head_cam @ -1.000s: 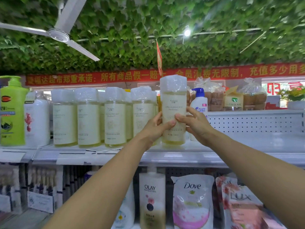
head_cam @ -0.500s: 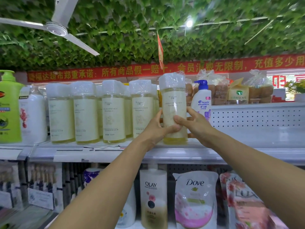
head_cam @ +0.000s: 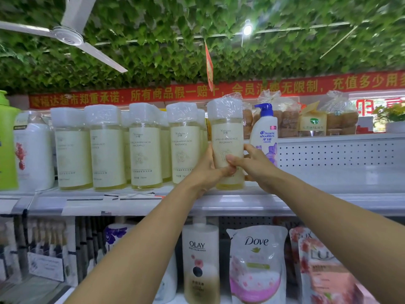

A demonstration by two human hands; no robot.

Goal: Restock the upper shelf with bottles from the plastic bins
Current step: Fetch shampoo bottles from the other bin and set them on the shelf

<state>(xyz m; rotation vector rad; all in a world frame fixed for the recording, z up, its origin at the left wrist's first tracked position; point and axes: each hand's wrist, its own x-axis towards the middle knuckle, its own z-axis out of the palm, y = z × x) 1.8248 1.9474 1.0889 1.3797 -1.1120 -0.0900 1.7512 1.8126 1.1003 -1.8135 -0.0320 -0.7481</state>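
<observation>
Shampoo bottle (head_cam: 226,137), pale yellow with a plastic-wrapped cap, stands upright at the front of the upper shelf (head_cam: 328,202). Both hands hold it low down. The left hand (head_cam: 207,172) curls round its left side, thumb across the front. The right hand (head_cam: 252,165) wraps the right side, thumb on the label. Four bottles just like it (head_cam: 144,148) stand in a row to its left. A Head & Shoulders bottle (head_cam: 264,132) stands just behind on the right.
</observation>
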